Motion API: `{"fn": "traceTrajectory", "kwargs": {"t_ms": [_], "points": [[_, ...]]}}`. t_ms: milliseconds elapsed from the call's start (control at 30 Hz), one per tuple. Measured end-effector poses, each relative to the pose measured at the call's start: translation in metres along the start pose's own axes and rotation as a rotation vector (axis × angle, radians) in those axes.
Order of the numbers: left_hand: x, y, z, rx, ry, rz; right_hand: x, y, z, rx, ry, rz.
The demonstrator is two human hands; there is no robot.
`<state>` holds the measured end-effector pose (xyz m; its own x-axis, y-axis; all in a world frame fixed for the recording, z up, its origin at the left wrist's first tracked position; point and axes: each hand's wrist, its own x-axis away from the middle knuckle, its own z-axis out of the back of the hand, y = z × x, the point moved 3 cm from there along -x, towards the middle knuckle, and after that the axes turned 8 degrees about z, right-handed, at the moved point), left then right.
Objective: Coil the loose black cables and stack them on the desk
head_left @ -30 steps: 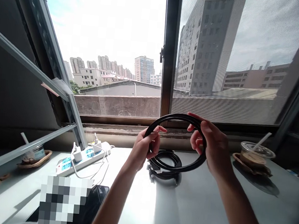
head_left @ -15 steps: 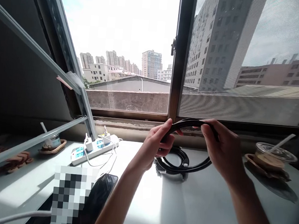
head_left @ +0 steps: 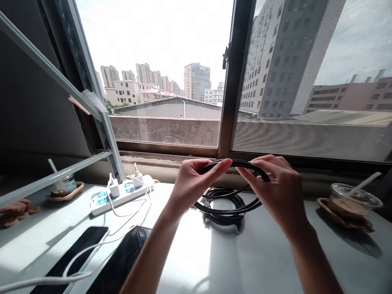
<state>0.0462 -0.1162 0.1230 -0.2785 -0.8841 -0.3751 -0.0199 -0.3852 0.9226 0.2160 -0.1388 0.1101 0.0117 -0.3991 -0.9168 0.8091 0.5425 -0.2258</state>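
Observation:
A black cable (head_left: 244, 163), wound into a loop, is held up in front of the window sill. My left hand (head_left: 192, 183) pinches the loop's left side, thumb lying along the top. On the other side my right hand (head_left: 279, 190) grips the loop between thumb and fingers. The lower part of the loop hangs in front of a second coil of black cable (head_left: 224, 221), which lies on the white table (head_left: 260, 271). From this angle I cannot tell whether the loop touches that coil.
Left of my arms are a white power strip (head_left: 99, 206) with plugged-in chargers, white cords, a phone (head_left: 93, 238) and a dark flat object (head_left: 116, 268). A lidded drink cup (head_left: 349, 204) stands at the right, another cup (head_left: 64, 186) at the left, behind a metal shelf frame (head_left: 41, 187).
My hands have come closer together and the held loop looks smaller and rounder. The right hand has shifted left. The view has shifted slightly.

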Motion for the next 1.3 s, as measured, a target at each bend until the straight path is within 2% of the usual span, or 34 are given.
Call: {"fn": "traceTrajectory", "kwargs": {"t_ms": [133, 267, 300, 433, 500, 567, 633, 700, 767, 833, 900, 1000, 1167, 1300], "points": [[-0.002, 0.001, 0.003, -0.012, 0.079, -0.049, 0.002, -0.013, 0.001, -0.133, -0.069, -0.07], [0.002, 0.001, -0.007, 0.007, 0.165, -0.108, 0.007, -0.023, 0.009, -0.227, 0.011, -0.236], [0.004, 0.002, -0.01, -0.005, 0.19, -0.132, 0.007, -0.023, 0.011, -0.261, -0.002, -0.259], [0.006, 0.0, -0.018, -0.073, 0.297, -0.193, 0.008, -0.018, 0.013, -0.448, -0.255, -0.275], [0.002, -0.003, -0.016, -0.109, 0.295, -0.197, 0.008, -0.015, 0.012, -0.431, -0.35, -0.257], [-0.004, -0.008, -0.011, -0.131, 0.253, -0.156, 0.008, -0.013, 0.009, -0.317, -0.366, -0.218], [-0.012, -0.015, -0.004, -0.101, 0.18, -0.044, 0.008, -0.012, 0.006, -0.165, -0.345, -0.186], [-0.017, -0.023, 0.002, -0.017, 0.052, 0.133, 0.008, -0.013, 0.002, -0.015, -0.323, -0.137], [-0.021, -0.029, 0.005, 0.094, -0.099, 0.296, 0.008, -0.016, -0.003, 0.097, -0.325, -0.027], [-0.022, -0.032, 0.007, 0.207, -0.197, 0.386, 0.008, -0.019, -0.009, 0.174, -0.318, 0.101], [-0.024, -0.033, 0.01, 0.304, -0.239, 0.419, 0.009, -0.02, -0.013, 0.239, -0.279, 0.169], [-0.025, -0.032, 0.01, 0.416, -0.293, 0.457, 0.008, -0.016, -0.015, 0.281, -0.202, 0.196], [-0.017, -0.025, 0.003, 0.567, -0.447, 0.478, 0.003, -0.005, -0.006, 0.039, -0.194, 0.229], [-0.01, -0.019, -0.006, 0.589, -0.505, 0.441, 0.001, 0.0, 0.002, -0.022, -0.157, 0.196]]}}
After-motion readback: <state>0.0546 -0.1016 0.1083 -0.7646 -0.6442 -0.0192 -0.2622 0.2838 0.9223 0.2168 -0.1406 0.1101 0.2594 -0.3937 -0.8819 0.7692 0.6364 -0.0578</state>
